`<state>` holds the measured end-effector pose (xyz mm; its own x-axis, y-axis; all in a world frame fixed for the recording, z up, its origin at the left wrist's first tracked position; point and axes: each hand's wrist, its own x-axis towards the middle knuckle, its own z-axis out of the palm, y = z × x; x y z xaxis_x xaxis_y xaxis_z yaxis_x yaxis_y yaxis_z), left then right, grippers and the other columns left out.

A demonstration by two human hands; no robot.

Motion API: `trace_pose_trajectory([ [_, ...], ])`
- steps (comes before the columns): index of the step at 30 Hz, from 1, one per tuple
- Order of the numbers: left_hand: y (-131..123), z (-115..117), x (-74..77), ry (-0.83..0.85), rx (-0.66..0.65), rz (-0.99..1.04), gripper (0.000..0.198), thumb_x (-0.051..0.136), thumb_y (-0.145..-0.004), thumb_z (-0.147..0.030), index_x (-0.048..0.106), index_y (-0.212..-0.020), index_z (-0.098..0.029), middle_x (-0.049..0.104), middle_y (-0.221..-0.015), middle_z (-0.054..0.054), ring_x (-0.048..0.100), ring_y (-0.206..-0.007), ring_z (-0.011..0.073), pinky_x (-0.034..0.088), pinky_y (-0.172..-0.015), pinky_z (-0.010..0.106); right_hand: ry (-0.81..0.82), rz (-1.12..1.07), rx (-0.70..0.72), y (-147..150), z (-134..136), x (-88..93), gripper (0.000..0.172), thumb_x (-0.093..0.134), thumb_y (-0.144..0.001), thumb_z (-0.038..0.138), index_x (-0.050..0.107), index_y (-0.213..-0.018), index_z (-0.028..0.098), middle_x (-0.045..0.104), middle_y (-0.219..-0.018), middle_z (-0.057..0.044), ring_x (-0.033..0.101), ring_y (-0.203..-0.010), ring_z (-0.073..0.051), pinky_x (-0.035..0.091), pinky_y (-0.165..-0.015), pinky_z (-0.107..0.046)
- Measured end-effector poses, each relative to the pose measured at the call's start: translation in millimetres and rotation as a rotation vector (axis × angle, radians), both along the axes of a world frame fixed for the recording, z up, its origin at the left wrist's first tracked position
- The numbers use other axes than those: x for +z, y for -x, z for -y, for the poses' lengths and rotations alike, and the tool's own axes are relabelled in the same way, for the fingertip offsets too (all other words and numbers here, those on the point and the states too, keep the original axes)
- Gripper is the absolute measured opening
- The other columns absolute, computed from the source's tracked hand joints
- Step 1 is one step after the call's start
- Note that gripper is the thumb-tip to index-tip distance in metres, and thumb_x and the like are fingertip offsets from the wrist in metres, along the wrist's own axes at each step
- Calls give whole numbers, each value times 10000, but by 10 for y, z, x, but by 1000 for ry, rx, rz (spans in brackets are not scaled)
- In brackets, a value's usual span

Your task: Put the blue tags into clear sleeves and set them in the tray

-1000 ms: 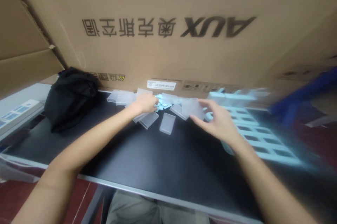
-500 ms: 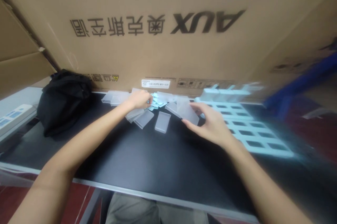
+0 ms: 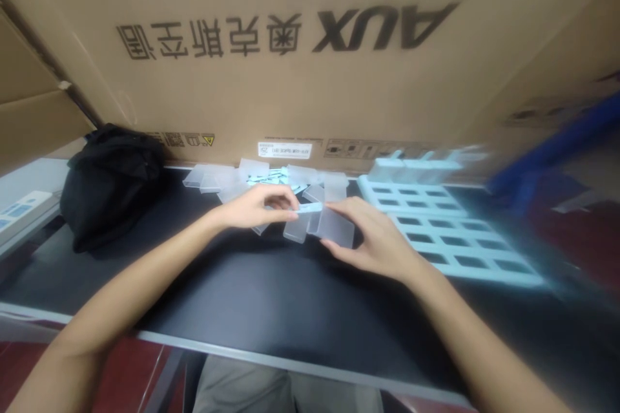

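Note:
My left hand pinches a small light-blue strip between thumb and fingers. The strip's far end is at the edge of a clear plastic sleeve; whether it is inside I cannot tell. My right hand grips that sleeve between thumb and forefinger, tilted above the black table. Another clear sleeve lies just beneath, partly covered. Behind my hands is a pile of light-blue strips, with several clear sleeves around it.
Light-blue trays with rectangular openings lie on the right of the black table. A black cloth bag sits at the left, beside a white power strip. A large cardboard box stands along the back edge.
My left hand has come from the pile toward me and to the right, now with a light-blue strip. My right hand has brought the clear sleeve slightly left to meet it.

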<state>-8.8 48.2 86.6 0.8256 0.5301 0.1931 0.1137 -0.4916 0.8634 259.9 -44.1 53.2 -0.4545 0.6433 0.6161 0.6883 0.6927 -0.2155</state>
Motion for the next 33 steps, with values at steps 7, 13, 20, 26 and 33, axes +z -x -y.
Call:
trace_pose_trajectory([
  [7,168,-66,-153,49,89,98,249,702,-945,-406,711,-956,-158,714,-952,57,646,-881,153,524,-845,327,-29,37,21,-16,12,29,492,686,-876,274,559,-1351,272,702,-1151,-100,662,-993,-281,575,-828,-435],
  [13,79,52,-238,180,49,64,300,731,-924,-438,720,-998,-148,723,-945,66,655,-852,156,529,-796,311,-57,57,29,85,42,27,503,675,-868,269,569,-1359,260,700,-1132,-105,668,-970,-277,581,-810,-424],
  [20,-77,224,-350,243,89,188,352,769,-896,-438,678,-1112,-175,609,-874,7,584,-794,127,510,-763,288,-71,104,7,250,85,-23,422,668,-864,308,594,-1273,233,710,-1078,-109,683,-925,-272,600,-771,-415],
  [26,-169,309,-518,381,181,293,462,862,-795,-450,635,-1096,-184,599,-948,22,611,-883,142,521,-780,280,-77,55,-5,299,96,-73,441,672,-851,307,585,-1276,226,703,-1054,-107,676,-915,-273,610,-750,-417],
  [33,-259,401,-625,361,339,350,475,859,-784,-486,677,-1082,-164,698,-1129,95,672,-992,200,567,-845,324,-73,22,-32,309,110,-88,464,667,-881,299,540,-1323,238,679,-1081,-112,666,-966,-285,615,-770,-428],
])
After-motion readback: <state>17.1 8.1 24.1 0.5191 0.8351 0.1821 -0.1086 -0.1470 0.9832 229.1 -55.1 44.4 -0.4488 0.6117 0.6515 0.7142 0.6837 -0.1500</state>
